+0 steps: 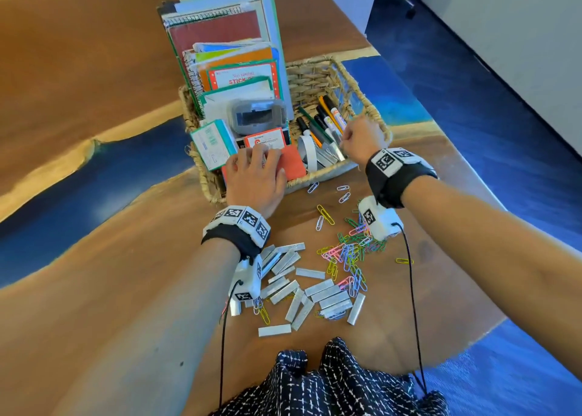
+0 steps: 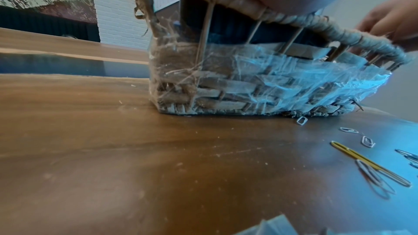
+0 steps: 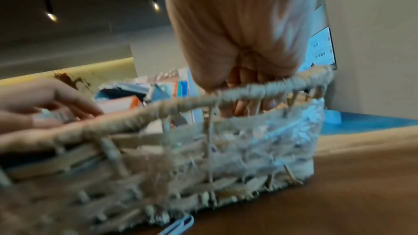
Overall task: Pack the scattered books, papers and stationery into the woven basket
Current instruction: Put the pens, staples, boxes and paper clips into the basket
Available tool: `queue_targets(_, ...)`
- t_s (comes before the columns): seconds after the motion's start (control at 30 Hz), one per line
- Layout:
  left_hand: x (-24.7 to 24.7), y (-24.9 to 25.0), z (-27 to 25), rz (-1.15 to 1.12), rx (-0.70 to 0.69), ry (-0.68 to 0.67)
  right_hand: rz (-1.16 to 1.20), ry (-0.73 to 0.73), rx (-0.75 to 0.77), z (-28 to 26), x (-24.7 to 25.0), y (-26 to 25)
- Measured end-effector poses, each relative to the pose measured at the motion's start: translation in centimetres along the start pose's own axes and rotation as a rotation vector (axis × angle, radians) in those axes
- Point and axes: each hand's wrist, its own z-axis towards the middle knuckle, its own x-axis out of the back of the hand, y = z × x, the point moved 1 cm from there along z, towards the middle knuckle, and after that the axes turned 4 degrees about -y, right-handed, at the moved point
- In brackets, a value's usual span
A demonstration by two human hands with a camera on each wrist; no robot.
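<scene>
Your right hand [image 1: 360, 138] hangs over the basket [image 1: 318, 177] at centre frame, fingers curled down among the staple strips [image 1: 327, 157]; whether they grasp one, you cannot tell. Let go low, beside the pens [image 1: 327, 116]. Your left hand [image 1: 256, 179] lies flat on the red pad [image 1: 294, 163], fingers straight. More staples [image 1: 315, 292] and clips [image 1: 349, 251] wait on the tabletop [image 1: 126, 289], lower centre.

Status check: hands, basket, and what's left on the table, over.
Both hands inside the woven basket: left hand on the orange pad, right hand at the staple strips. Loose staples and paper clips unpacked on the table.
</scene>
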Motion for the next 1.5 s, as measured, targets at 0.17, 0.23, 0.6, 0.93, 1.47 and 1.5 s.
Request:
queue_targets(0.17, -0.1, -0.1, 0.0, 0.013, -0.009, 0.013, -0.026, -0.086, -0.035, 0.8, -1.2, 0.0)
queue_targets(0.23, -0.2, -0.1, 0.0, 0.013, -0.008, 0.007, -0.019, -0.095, -0.052, 0.7, -1.0, -0.1)
queue_targets(0.6, -0.2, -0.2, -0.1, -0.018, -0.014, 0.001, 0.202, 0.224, 0.39, -7.9, -2.1, -1.6)
queue_targets(0.93, 0.3, -0.1, -0.1, -0.048, 0.021, -0.099, -0.194, -0.442, 0.582, -13.1, -9.9, -2.7)
queue_targets(1.47, -0.3, -0.1, -0.1, 0.02, -0.024, 0.062, 0.28, 0.189, 0.232, -6.8, 0.4, 0.1)
queue_targets(1.5, -0.3, -0.1, -0.1, 0.027, -0.029, 0.066, 0.244, 0.209, 0.177, -5.6, 0.7, 0.4)
